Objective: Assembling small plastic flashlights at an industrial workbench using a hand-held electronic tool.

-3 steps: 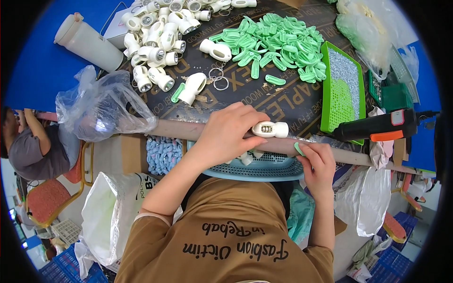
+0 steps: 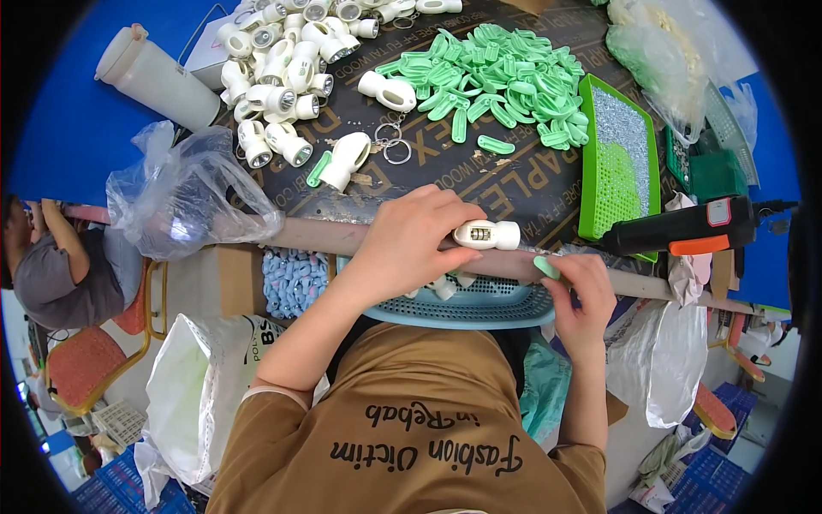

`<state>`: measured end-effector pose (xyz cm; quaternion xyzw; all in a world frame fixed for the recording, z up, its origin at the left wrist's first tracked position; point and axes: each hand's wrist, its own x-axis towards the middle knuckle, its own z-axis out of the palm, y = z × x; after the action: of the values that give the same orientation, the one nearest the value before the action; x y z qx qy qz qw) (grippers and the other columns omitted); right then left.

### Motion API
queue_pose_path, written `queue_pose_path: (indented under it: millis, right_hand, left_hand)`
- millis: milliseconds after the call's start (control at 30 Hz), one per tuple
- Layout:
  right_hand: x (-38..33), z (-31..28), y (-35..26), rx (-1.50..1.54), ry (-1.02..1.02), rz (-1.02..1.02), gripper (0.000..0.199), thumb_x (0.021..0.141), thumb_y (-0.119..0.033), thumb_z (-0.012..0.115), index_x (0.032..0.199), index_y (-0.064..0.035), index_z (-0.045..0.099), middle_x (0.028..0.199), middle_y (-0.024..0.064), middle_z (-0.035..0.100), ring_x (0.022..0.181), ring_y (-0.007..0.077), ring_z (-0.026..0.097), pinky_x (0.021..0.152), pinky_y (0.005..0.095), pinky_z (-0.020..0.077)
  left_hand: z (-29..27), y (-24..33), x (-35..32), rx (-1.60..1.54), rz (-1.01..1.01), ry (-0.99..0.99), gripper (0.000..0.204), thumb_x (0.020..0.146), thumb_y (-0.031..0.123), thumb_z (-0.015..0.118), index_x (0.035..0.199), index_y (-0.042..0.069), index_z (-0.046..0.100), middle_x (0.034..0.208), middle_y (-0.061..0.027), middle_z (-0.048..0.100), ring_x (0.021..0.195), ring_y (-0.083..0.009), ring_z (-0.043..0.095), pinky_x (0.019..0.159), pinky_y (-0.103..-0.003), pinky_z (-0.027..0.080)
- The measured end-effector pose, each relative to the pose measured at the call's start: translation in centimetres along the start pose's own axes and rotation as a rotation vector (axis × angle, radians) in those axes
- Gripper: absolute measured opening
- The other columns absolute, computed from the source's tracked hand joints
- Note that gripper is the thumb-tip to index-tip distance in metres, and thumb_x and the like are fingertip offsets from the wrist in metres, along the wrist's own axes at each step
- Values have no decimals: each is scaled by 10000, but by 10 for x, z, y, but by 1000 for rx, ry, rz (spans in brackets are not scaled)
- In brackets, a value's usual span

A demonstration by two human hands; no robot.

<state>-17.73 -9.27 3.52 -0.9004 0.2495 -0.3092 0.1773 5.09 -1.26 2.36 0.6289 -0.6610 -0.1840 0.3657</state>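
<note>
Head | white flashlight (image 2: pixel 503 235) at table edge (image 2: pixel 317 234) | gap to green piece (image 2: pixel 545 267)

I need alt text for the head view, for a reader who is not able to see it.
The left hand holds a small white flashlight at the table edge, while the right hand holds a green piece. Beyond them lie many white flashlights and a pile of green pieces.
</note>
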Motion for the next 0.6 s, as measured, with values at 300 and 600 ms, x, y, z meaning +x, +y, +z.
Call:
queue_pose_path:
  millis: [300,600]
  right_hand:
    - [56,33,-19,151,-32,-290,252,603,-10,670,844,-77,634,834,49,592,699,241,555,588,322,458]
    - [65,35,-15,92,-101,-394,279,574,-33,653,849,-61,615,826,52,582,736,240,551,629,331,459]
  left_hand:
    - [0,-1,4,-23,9,19,287,656,200,683,914,88,624,790,-51,586,778,-246,559,663,-356,454]
    - [-1,-1,3,-37,-17,5,252,666,206,669,885,88,628,778,-56,588,779,-247,562,663,-364,459]
